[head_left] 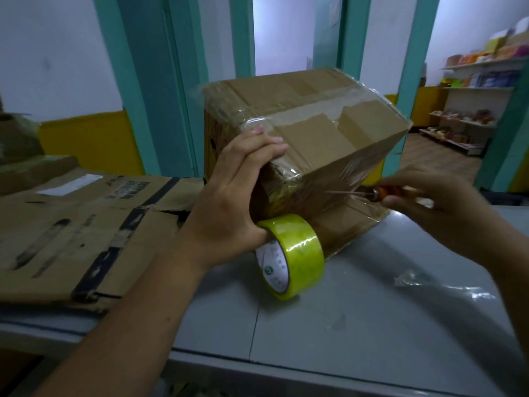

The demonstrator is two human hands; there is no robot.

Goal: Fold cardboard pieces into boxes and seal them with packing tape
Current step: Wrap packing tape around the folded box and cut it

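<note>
Left hand [229, 196] fingers [266, 144] curled over tilted box [315, 133] corner, tape roll [294, 253] beneath, right hand [429, 202] pinching orange-handled tool [372, 193]

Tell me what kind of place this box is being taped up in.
Probably a small shop's packing counter: shelves of packaged goods show through the doorway on the right, flattened cardboard cartons lie stacked on the left, and a taped cardboard box and packing tape roll rest on the grey counter.

the right hand [435, 204] is blurred, and the orange-handled tool [379, 192] it grips shows no clear tip. the left hand [229, 202] hides the near corner of the box [315, 133] and part of the roll [297, 253]; the roll's core print is too small to read.
</note>
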